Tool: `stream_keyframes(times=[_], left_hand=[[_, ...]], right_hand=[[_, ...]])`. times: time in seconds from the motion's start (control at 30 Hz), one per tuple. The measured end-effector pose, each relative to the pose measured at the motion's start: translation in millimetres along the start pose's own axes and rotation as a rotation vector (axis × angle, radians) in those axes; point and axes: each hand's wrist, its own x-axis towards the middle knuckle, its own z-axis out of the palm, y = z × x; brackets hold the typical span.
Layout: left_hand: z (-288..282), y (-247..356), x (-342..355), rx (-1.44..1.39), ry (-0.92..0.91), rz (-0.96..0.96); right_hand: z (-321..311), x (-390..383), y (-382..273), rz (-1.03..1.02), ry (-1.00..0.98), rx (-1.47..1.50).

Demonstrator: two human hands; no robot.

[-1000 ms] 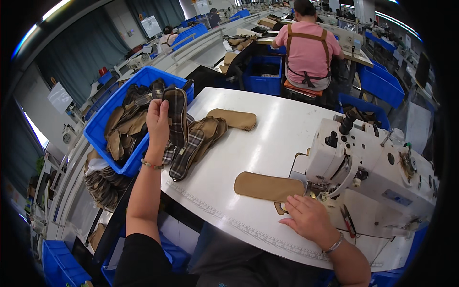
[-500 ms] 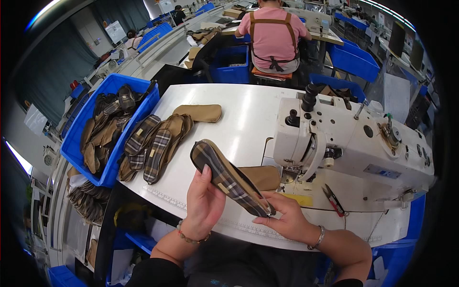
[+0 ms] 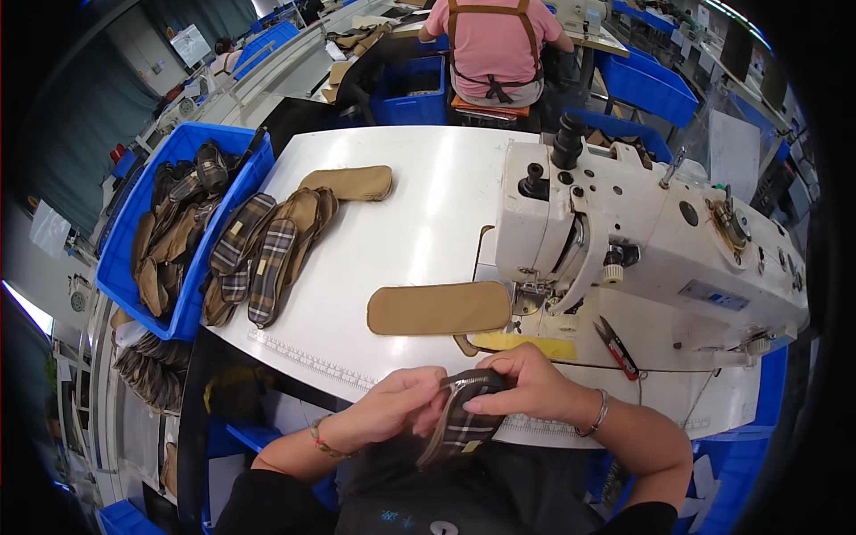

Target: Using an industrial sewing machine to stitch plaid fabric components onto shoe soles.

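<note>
The white surface (image 3: 428, 214) carries a sewing machine (image 3: 655, 250), with a blue bin (image 3: 194, 299) well to that machine's left and heaped pouches (image 3: 272, 267) between them. A tan panel (image 3: 437, 309) lies just left of the machine's needle end. The plaid pouch (image 3: 465, 430), held in front of that panel half a second ago, is now lowered to the person's side of the machine, so handling seems centred on the pouch itself. The right hand's (image 3: 532, 390) fingers close on it, thumb on top; the left hand's (image 3: 401, 408) curl beside its zip (image 3: 465, 382), grip too blurred to tell.
</note>
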Motion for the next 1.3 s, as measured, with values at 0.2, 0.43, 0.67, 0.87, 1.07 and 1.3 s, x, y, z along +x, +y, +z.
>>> stream_keyframes(times=[0.2,0.43,0.67,0.87,1.07,1.3], left_hand=[[20.8,6.3,25.7,-0.081,0.150,0.095],[16.0,12.3,20.4,0.699,0.237,0.223],[1.8,5.2,13.5,0.453,0.293,0.165],[5.7,2.7,17.9,0.128,0.244,0.186],[2.1,-1.2,19.5,0.226,0.183,0.223],[2.2,25.1,24.1,0.558,0.263,0.154]], right_hand=[[2.8,2.1,-8.0,0.158,-0.165,-0.040],[6.4,-1.3,1.7,0.087,0.081,-0.037],[-0.8,0.6,-9.1,0.093,0.141,0.305],[-0.1,2.6,-4.8,0.060,0.050,0.223],[4.4,1.7,-1.9,0.107,-0.005,0.015],[4.9,-1.4,-7.3,-0.008,0.050,-0.321]])
